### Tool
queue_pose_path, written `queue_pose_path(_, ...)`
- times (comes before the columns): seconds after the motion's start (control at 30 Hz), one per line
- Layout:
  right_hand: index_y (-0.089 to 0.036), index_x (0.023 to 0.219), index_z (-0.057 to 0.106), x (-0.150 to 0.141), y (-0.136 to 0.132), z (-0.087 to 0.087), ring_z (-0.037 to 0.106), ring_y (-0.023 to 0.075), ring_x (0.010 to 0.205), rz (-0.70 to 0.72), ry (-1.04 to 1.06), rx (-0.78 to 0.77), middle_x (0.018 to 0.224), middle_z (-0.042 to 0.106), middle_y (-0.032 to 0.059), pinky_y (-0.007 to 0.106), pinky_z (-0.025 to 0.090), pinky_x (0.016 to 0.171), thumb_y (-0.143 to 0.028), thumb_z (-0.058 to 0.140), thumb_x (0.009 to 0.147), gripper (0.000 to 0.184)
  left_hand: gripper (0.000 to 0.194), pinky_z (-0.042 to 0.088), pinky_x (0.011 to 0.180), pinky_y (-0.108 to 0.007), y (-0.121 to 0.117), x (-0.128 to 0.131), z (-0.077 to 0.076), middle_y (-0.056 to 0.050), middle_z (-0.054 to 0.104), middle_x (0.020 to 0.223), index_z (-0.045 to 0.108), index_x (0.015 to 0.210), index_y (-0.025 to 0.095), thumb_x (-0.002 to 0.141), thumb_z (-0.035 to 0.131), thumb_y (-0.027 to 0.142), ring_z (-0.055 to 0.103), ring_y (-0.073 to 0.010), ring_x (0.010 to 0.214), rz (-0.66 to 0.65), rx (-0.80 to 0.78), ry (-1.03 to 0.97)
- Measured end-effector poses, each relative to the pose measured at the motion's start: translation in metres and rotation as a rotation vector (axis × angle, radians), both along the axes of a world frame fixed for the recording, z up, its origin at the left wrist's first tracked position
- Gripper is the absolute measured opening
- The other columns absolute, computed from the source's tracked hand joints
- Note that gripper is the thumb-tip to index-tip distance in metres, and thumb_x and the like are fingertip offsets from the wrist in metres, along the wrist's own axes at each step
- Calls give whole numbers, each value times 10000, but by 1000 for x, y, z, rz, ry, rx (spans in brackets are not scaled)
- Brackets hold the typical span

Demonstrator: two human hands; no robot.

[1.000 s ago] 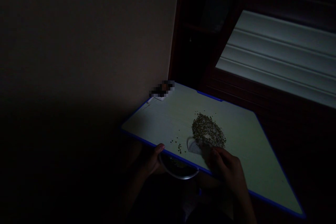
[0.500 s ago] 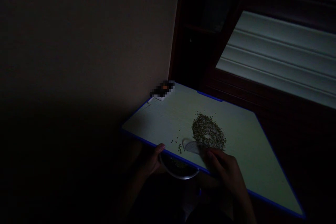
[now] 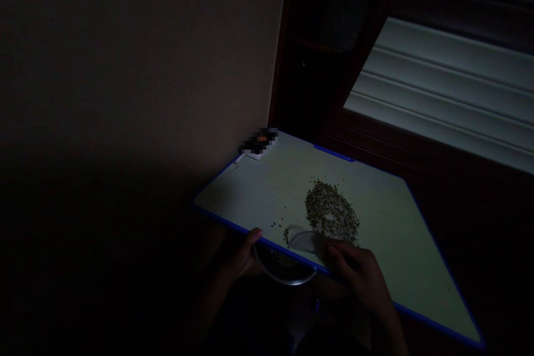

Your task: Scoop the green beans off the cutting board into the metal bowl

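Observation:
A pale green-white board with a blue edge (image 3: pixel 254 192) lies tilted across the view, and a heap of small green-brown seeds (image 3: pixel 331 212) sits on it. A few loose seeds (image 3: pixel 286 233) lie left of the heap. My left hand (image 3: pixel 237 256) grips the board's near edge, thumb on top. Below that edge is a steel bowl (image 3: pixel 287 281), with some seeds (image 3: pixel 281 260) in it, partly hidden by the board. My right hand (image 3: pixel 359 273) rests at the board's near edge, holding a clear plastic scraper (image 3: pixel 302 241) flat on the surface just below the heap.
A beige wall (image 3: pixel 146 67) rises left of the board. Dark wood furniture (image 3: pixel 334 139) stands behind it, with a white ribbed panel (image 3: pixel 442 94) at upper right. A pixelated object (image 3: pixel 258 143) sits at the board's far corner. The lower left is in deep shadow.
The clear scraper has slid left and toward the near edge, away from the heap, and my right hand has shifted slightly with it. My left hand and the board stay put.

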State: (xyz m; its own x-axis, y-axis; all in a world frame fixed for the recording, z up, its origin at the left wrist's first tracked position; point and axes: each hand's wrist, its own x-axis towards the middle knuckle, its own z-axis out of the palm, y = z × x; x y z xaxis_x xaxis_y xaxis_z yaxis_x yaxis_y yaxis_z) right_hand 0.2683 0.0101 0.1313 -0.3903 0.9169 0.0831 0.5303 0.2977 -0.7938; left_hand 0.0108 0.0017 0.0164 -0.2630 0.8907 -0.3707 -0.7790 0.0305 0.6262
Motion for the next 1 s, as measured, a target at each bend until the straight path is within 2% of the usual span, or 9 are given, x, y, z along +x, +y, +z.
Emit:
queue_pose_path(0.17,-224,971,724,-2,1,3,689,193,820,24,16,11,934,749,28,243,503,712,-388,512,929,271,726,383,1072,-405,0,-1,-4,-90,627,1267,463,1361,178,688,728,249,489,-300,1260,-19,4,20)
queue_pose_path(0.3,-218,943,725,-3,0,3,686,187,798,43,8,3,903,746,30,241,500,707,-386,509,932,274,712,363,1084,-407,0,-1,-6,-96,630,1260,486,1338,174,681,741,273,493,-296,1257,17,-2,75)
queue_pose_path(0.6,-219,892,733,-1,0,4,684,176,764,52,6,13,868,746,21,231,498,688,-375,517,929,269,623,327,1103,-397,1,0,-3,-80,657,1220,525,1292,179,695,701,222,484,-280,1267,10,-60,25)
queue_pose_path(0.77,-216,927,730,-1,0,0,694,193,790,27,26,11,894,754,34,248,516,707,-402,518,922,282,667,309,1114,-369,1,-1,-4,-86,649,1233,496,1319,165,694,716,244,454,-257,1294,10,-35,51)
queue_pose_path(0.9,-214,977,719,0,1,-3,698,215,837,-33,35,27,951,753,57,278,533,733,-417,518,919,291,675,368,1080,-394,0,-2,-7,-114,638,1245,483,1338,148,708,707,244,490,-289,1260,-62,7,-1)
queue_pose_path(1.0,-218,1028,698,-1,1,-5,695,223,890,-47,40,41,990,748,65,294,540,770,-408,526,916,280,713,358,1088,-388,0,-2,-9,-100,634,1255,455,1371,171,710,712,240,507,-275,1245,-27,37,19)
